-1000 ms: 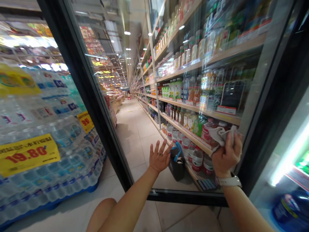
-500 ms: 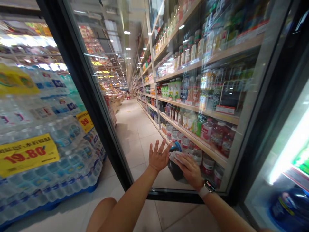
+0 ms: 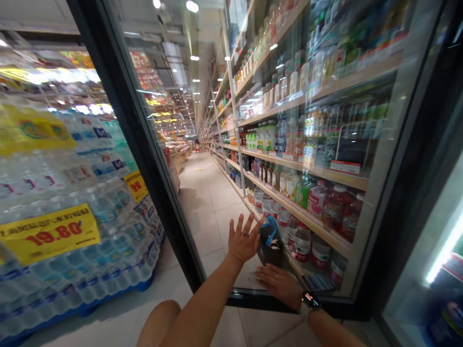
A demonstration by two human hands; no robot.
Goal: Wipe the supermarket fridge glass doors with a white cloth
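A glass door [image 3: 217, 193] in a black frame stands in front of me. My left hand [image 3: 245, 241] lies against the pane with its fingers spread, holding nothing. Lower on the glass, my right hand [image 3: 277, 284] is pressed flat, a watch [image 3: 310, 300] on its wrist. The white cloth under my right hand is almost wholly hidden by the palm and hard to tell from the pale floor. Just above that hand, a dark container [image 3: 269, 248] with a blue strip [image 3: 270, 230] shows through the glass.
Shelves of bottled drinks [image 3: 307, 168] show in the pane. On the left stand stacked packs of water bottles [image 3: 119, 246] with a yellow price sign [image 3: 54, 233]. A lit cooler [image 3: 437, 270] is at the right. The door's lower frame [image 3: 260, 300] runs close to my right hand.
My right hand has slid down the glass, away from the left hand, uncovering the dark container. My left hand stays spread on the pane. The view has shifted slightly.
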